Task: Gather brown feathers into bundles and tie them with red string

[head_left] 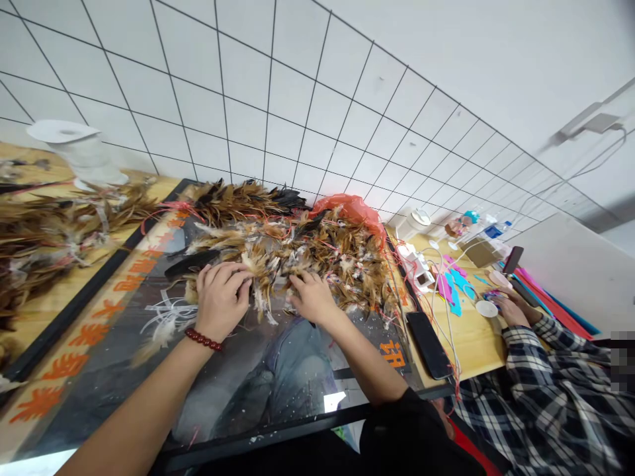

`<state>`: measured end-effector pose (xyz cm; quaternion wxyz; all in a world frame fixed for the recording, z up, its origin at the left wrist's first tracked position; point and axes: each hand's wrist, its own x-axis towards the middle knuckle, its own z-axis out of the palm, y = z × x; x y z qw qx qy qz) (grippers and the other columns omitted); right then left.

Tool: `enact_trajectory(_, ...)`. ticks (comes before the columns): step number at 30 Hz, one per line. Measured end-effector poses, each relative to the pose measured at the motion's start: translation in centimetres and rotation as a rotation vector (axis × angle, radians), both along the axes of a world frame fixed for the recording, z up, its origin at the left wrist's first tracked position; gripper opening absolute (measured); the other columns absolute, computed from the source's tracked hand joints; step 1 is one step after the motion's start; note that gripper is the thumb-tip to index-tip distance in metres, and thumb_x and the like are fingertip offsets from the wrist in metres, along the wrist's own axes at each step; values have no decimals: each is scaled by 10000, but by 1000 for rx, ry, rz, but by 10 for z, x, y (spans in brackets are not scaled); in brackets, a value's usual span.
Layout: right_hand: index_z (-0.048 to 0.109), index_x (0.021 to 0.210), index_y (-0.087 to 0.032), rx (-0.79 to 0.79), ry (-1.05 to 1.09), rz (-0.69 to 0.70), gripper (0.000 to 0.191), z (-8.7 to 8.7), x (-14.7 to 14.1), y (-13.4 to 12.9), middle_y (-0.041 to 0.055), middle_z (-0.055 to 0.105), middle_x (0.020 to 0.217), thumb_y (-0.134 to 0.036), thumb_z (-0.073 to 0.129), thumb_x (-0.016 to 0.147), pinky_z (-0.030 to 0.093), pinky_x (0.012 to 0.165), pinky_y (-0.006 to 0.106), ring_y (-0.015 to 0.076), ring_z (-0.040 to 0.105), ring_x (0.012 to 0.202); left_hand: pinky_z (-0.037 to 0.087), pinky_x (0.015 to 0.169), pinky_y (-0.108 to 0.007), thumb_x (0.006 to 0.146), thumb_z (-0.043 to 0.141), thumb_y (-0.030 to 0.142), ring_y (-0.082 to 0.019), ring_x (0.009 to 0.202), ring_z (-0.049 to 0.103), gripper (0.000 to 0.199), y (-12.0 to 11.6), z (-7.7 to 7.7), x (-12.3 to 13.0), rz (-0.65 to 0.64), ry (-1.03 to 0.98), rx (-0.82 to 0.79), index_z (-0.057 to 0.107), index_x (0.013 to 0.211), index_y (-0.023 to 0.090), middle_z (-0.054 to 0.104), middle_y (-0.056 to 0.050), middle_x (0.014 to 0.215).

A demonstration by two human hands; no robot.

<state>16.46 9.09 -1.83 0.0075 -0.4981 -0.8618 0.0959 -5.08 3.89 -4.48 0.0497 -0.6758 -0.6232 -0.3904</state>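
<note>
Two forearms (149,410) (364,354), one feather heap (342,261)

A: State the finish of the dark, rectangular, glass-like panel (233,383).
B: Smooth, glossy, mirror-reflective.
A: Remaining materials?
B: Brown, tufted feather pile (342,261): rough. Crumpled, translucent red plastic bag (350,206): shiny. Flat, yellow wood-grained tabletop (479,347): smooth.

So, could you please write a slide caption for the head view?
Left hand and right hand among brown feathers on a dark, glossy tabletop.

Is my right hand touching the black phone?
Apart. The head view shows bare dark tabletop between the right hand and the black phone.
</note>
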Motion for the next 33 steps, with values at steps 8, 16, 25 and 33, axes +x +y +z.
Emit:
enact_trajectory(8,733,1006,-250,53,227,-124,278,10,16,5,18,745,1031,-427,527,949,431,873,276,168,654,1012,279,1107,-500,870,519,228,-275,1110,595,160,1,-2,1,10,-12,-4,677,864,250,709,-74,1033)
enact_trajectory(16,719,1122,-217,380,210,-430,305,55,78,44,108,627,1297,-368,561,909,433,938,365,253,590,1140,272,1114,-495,873,527,241,-271,1113,595,147,2,-5,-2,28,-17,5,674,872,257,703,-71,1058)
enact_trajectory(25,684,1160,-215,154,30,-144,394,5,2,19,94,672,1110,-495,544,921,419,898,351,254,588,1061,249,1129,-506,876,513,208,-267,1127,590,172,-1,-1,2,-5,13,13,679,875,254,708,-68,1034)
enact_trajectory(33,731,1012,-268,160,145,2,211,14,4,9,23,714,1066,-288,531,949,346,836,320,206,574,1023,303,1081,-524,849,567,173,-294,1146,586,161,-7,4,10,-33,22,138,703,903,241,733,-70,1019)
